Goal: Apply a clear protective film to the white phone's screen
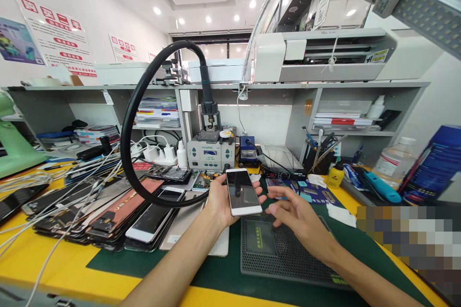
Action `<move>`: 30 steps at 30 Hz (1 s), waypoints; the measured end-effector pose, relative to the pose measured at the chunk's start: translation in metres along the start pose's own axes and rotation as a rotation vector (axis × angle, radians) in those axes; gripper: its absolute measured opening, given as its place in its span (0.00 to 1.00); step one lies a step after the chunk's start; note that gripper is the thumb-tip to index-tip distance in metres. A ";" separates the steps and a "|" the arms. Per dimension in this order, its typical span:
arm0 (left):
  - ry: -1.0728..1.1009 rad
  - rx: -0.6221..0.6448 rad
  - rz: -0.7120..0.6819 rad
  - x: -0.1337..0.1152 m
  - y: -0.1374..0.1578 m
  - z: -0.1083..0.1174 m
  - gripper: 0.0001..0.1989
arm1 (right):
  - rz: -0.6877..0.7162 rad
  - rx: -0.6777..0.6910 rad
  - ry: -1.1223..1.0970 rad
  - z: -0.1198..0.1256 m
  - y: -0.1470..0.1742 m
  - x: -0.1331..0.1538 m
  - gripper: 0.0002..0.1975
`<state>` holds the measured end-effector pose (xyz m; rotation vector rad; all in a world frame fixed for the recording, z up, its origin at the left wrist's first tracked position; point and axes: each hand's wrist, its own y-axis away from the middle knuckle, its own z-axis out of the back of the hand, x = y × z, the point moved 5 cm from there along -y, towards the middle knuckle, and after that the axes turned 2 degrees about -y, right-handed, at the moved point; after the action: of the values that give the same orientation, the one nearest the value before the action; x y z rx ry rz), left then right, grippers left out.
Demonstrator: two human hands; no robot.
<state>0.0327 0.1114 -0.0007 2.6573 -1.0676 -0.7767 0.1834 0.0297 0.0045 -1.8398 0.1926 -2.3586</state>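
A smartphone (245, 193) with a white-gold frame and a dark screen rests in my left hand (220, 200). The fingers curl around its far side and the thumb lies along its left edge. Just right of the phone, my right hand (291, 211) hovers with its fingers apart and holds nothing. Under both hands lies a dark grey perforated repair mat (288, 254) with a flat panel at its left, on a green work mat (216, 278).
Stacked phone screens (126, 206) and white cables crowd the left. A hot-air station (212, 153) with a looping black hose (126, 129) stands behind. Rightward are a tool holder (320, 156), a yellow bottle (335, 175), a clear jug (394, 163) and white tissue (341, 215).
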 end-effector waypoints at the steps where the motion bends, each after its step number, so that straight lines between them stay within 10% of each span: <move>1: -0.004 -0.003 0.000 0.000 0.000 0.000 0.28 | 0.026 -0.009 0.057 0.000 0.001 0.002 0.28; 9: -0.034 -0.018 -0.004 0.004 0.001 -0.001 0.29 | 0.364 -0.072 0.513 -0.008 0.012 0.018 0.30; 30: -0.049 -0.012 -0.040 0.011 0.005 -0.006 0.28 | 0.436 -0.115 0.630 -0.015 0.013 0.016 0.31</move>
<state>0.0399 0.1004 0.0020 2.6711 -1.0205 -0.8571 0.1657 0.0142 0.0132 -0.8933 0.7224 -2.5323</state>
